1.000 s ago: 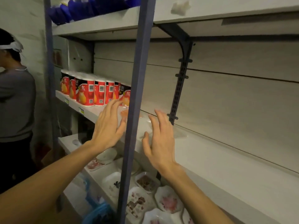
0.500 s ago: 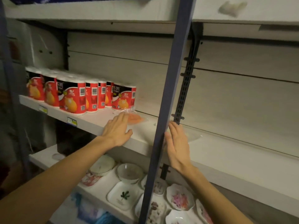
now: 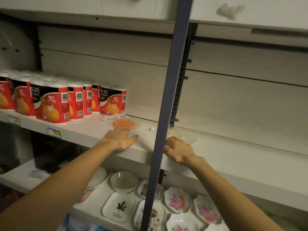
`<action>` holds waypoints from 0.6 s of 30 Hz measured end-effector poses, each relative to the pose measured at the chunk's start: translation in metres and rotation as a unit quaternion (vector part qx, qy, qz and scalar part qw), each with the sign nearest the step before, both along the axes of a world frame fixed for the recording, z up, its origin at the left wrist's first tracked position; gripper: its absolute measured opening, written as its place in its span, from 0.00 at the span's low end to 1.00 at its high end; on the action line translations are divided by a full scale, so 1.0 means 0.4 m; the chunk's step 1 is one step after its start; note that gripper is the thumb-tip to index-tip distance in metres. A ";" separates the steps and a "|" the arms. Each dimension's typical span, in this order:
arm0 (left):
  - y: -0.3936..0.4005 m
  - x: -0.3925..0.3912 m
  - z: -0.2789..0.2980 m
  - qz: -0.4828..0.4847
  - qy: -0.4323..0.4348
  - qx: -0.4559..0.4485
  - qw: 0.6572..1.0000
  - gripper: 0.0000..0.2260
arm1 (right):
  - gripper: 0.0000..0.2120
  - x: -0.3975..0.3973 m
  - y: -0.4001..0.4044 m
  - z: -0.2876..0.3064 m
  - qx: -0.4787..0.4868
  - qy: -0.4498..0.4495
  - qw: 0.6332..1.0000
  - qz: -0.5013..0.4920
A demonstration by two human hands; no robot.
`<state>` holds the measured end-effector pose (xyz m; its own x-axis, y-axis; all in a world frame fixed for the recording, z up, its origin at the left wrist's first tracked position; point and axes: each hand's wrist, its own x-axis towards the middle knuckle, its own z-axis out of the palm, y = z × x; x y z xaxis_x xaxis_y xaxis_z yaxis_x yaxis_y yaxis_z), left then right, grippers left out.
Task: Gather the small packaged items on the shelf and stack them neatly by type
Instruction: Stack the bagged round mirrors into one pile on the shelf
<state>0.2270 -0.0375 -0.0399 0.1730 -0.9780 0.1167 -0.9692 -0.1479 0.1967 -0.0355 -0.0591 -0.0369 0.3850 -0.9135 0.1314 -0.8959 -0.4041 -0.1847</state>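
Observation:
An orange round item in a clear packet (image 3: 123, 123) lies flat on the white shelf (image 3: 225, 150), just right of the red rolls. My left hand (image 3: 122, 138) rests palm down at the shelf's front edge, its fingertips touching the packet's near side. A pale round item in a clear packet (image 3: 175, 134) lies right of the blue post. My right hand (image 3: 179, 150) sits over its near edge with fingers curled; the post hides part of the hand, and a grip is not visible.
A blue upright post (image 3: 168, 114) stands between my hands. Red-and-white wrapped rolls (image 3: 51, 104) fill the shelf's left part. A small white scrap (image 3: 152, 129) lies by the post. Bowls and flowered dishes (image 3: 178, 200) cover the shelf below.
Both hands have come down onto the shelf. The left now lies flat with its fingertips on the orange packet; the right has curled its fingers over the pale packet. The view shifted right.

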 end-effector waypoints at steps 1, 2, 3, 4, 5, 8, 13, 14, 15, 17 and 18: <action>0.006 -0.002 0.008 -0.015 -0.014 -0.033 0.999 0.32 | 0.20 -0.002 0.004 0.003 -0.019 -0.002 1.000 -0.005; 0.012 -0.004 0.015 -0.034 -0.034 -0.065 0.997 0.30 | 0.20 -0.004 0.007 0.007 -0.049 -0.002 0.999 -0.013; 0.016 -0.009 0.024 -0.052 -0.053 -0.091 0.993 0.27 | 0.22 -0.007 0.007 0.008 -0.080 -0.004 0.997 -0.023; 0.021 -0.016 0.031 -0.061 -0.068 -0.110 0.990 0.24 | 0.25 -0.009 0.007 0.008 -0.103 -0.011 0.994 -0.034; 0.025 -0.022 0.035 -0.061 -0.076 -0.130 0.987 0.22 | 0.28 -0.011 0.007 0.007 -0.114 -0.024 0.992 -0.046; 0.011 -0.022 0.025 -0.028 -0.081 -0.146 0.986 0.28 | 0.34 -0.016 0.002 0.001 -0.086 -0.048 0.992 -0.078; -0.009 0.011 0.016 -0.012 0.020 -0.025 0.999 0.33 | 0.30 -0.019 -0.008 -0.001 -0.034 -0.070 0.994 -0.081; -0.009 0.008 0.024 -0.014 -0.015 -0.044 0.999 0.32 | 0.27 -0.018 -0.006 0.005 -0.047 -0.063 0.994 -0.079; -0.008 0.001 0.036 -0.014 -0.072 -0.064 0.995 0.31 | 0.23 -0.017 -0.004 0.010 -0.063 -0.043 0.994 -0.074; -0.002 -0.020 0.061 -0.029 -0.183 -0.087 0.979 0.28 | 0.18 -0.018 0.001 0.026 -0.093 0.030 0.994 -0.052; 0.001 -0.028 0.070 -0.048 -0.224 -0.092 0.969 0.25 | 0.17 -0.020 0.005 0.034 -0.106 0.067 0.991 -0.040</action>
<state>0.2158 -0.0373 -0.0118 -0.0265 -0.9423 0.3336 -0.9710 -0.0550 -0.2325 -0.0434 -0.0571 -0.0232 0.3398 -0.8992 0.2758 -0.9372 -0.3484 0.0188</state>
